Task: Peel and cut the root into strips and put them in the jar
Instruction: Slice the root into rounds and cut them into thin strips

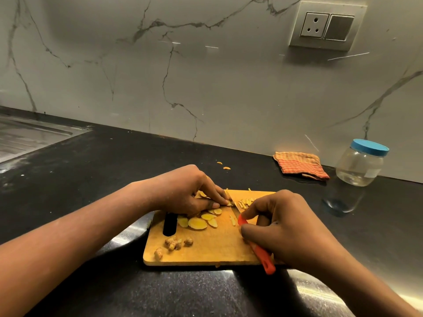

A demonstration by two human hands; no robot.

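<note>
Lower centre of the frame: wooden cutting board (212,250) on a black counter (91,168); slot handle at the board's left end.

Right hand (281,225), lower right: fingers curled tight round the orange handle of a knife (263,255); forefinger stretched along the top; handle end sticking out past the board's near edge; blade angled away towards the other hand.

Board, near left corner: knobbly brown root trimmings (174,244), a small scatter.

Board, middle left: root slices (199,221), yellow, flat, overlapping.

Left hand (190,193), centre: fingers bent downward, thumb tucked under; fingertips and thumb pinching a few of the slices against the board, right beside the blade.

Board, far right corner: cut strips (246,202), thin, pale yellow, partly hidden behind the right hand.

Counter beyond the board: two stray yellow bits (224,167).

Right of centre, by the wall: folded orange checked cloth (301,165); just right of it a clear jar (360,164), blue lid on, contents not discernible.

Far left: steel sink drainer (27,136).

Upper right: wall socket (327,26) on the marble backsplash (206,76).
</note>
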